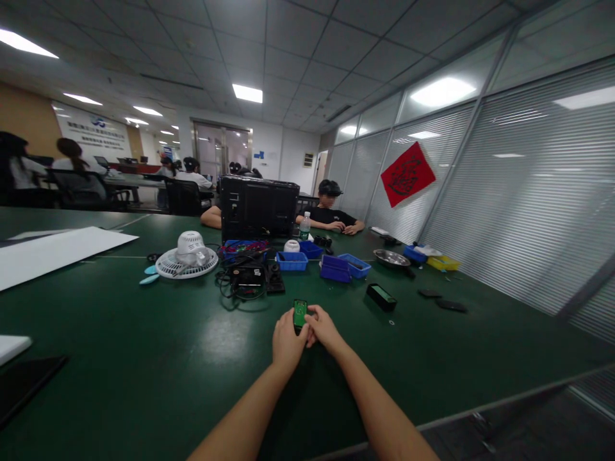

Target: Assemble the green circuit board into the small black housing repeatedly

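Between my two hands is a small green circuit board in a dark casing, held just above the green tabletop. My left hand grips its left side, the thumb near its lower edge. From the right, my right hand closes on the board's side with thumb and fingers. To the right lies a black box with a green inside, and near it a small pale ring. Two flat dark pieces rest farther right.
Beyond my hands stand a black soldering station with cables, blue bins, a metal dish and a yellow tray. A white fan lies at left. A large black case partly hides one person; another person sits across.
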`<state>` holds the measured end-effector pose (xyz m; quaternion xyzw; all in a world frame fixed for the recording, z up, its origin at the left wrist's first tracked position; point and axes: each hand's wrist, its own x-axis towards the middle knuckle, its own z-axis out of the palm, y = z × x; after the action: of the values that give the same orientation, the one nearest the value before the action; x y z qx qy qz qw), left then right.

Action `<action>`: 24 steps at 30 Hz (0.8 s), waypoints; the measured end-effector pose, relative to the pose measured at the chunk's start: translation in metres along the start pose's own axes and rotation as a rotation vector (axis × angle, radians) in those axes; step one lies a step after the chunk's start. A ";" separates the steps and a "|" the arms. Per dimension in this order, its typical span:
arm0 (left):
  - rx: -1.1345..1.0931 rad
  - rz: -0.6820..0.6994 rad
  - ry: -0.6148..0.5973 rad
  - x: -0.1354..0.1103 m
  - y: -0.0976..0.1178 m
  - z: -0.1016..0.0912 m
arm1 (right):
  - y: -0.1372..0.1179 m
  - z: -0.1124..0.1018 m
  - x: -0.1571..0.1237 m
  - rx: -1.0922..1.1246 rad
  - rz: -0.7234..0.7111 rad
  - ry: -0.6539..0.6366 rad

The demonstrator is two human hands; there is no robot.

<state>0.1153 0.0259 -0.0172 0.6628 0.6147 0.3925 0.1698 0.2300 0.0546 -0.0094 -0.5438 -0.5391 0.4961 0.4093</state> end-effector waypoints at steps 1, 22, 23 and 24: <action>0.000 0.006 -0.001 0.000 -0.001 0.001 | -0.001 0.000 -0.001 0.015 0.007 -0.014; 0.137 0.053 -0.166 -0.004 -0.005 -0.020 | 0.009 -0.014 0.010 -0.122 -0.024 -0.006; 0.125 0.059 -0.174 -0.005 -0.005 -0.024 | 0.009 -0.014 0.010 -0.133 -0.022 -0.005; 0.115 0.068 -0.183 -0.005 -0.006 -0.027 | 0.009 -0.014 0.010 -0.140 -0.021 -0.003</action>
<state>0.0915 0.0148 -0.0060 0.7250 0.5954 0.2998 0.1733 0.2441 0.0650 -0.0165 -0.5646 -0.5787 0.4539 0.3746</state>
